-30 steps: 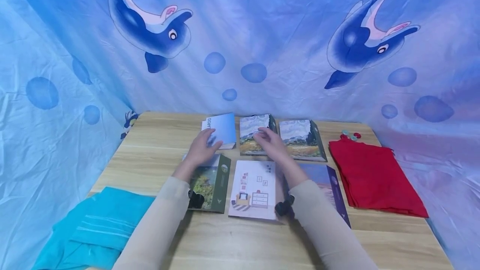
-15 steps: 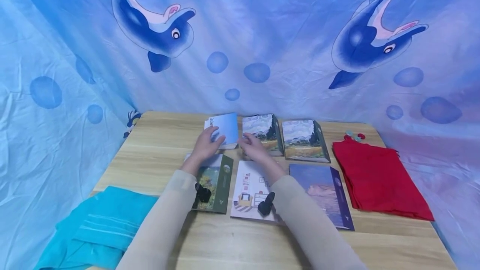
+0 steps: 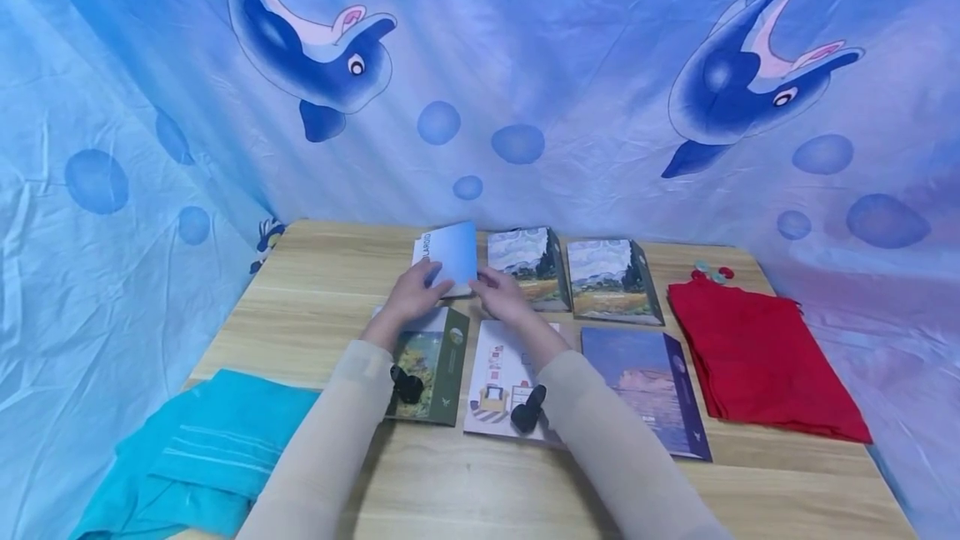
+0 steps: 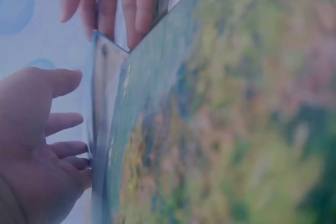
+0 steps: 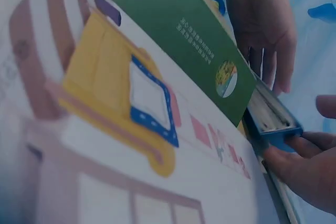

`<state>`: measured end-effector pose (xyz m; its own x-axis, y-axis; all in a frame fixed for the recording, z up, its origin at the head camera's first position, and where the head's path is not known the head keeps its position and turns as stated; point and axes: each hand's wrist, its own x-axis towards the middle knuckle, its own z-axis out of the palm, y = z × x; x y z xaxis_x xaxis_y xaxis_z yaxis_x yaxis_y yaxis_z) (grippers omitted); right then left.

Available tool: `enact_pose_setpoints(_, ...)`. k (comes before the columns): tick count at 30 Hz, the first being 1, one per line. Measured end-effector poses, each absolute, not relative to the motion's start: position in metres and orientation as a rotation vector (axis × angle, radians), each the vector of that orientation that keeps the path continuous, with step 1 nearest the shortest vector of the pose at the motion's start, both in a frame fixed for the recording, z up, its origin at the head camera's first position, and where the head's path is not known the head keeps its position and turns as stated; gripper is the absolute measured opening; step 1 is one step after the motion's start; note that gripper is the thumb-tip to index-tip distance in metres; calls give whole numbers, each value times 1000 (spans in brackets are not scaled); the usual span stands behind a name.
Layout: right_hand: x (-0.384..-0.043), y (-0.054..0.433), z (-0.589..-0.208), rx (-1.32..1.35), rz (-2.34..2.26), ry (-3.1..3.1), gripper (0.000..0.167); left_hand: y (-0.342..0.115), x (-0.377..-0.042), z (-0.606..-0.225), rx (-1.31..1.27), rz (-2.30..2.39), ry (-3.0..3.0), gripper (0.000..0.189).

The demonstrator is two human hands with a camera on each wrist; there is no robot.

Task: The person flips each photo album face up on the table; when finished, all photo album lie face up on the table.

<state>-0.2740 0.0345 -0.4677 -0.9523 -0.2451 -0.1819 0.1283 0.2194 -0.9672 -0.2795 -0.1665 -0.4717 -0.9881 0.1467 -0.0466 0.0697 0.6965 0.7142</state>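
right hand [image 3: 501, 297] now touching right edge of blue booklet [image 3: 453, 261]; second ago was hovering over neighbouring landscape booklet [image 3: 525, 255]. whether pinching, cannot tell. left hand [image 3: 415, 294] still spreading thumb and fingers near left side. blue booklet staying leftmost in table's [image 3: 322, 273] far row.

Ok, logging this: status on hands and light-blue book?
Left hand at left edge, right hand at right edge. Light-blue "LAROID" book between them, lift unclear. Possible snag: wheatfield-painting book close right.
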Motion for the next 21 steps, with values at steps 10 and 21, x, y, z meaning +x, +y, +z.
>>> enact_pose_setpoints(10, -275, 29, -462, 96, -2239, 2017, 37, -156, -275, -472, 232, 1444, 2673, 80)
enact_pose_setpoints(21, -275, 26, -459, 100, -2294, 1967, 47, -151, -264, -462, 291, 1745, 2439, 68)
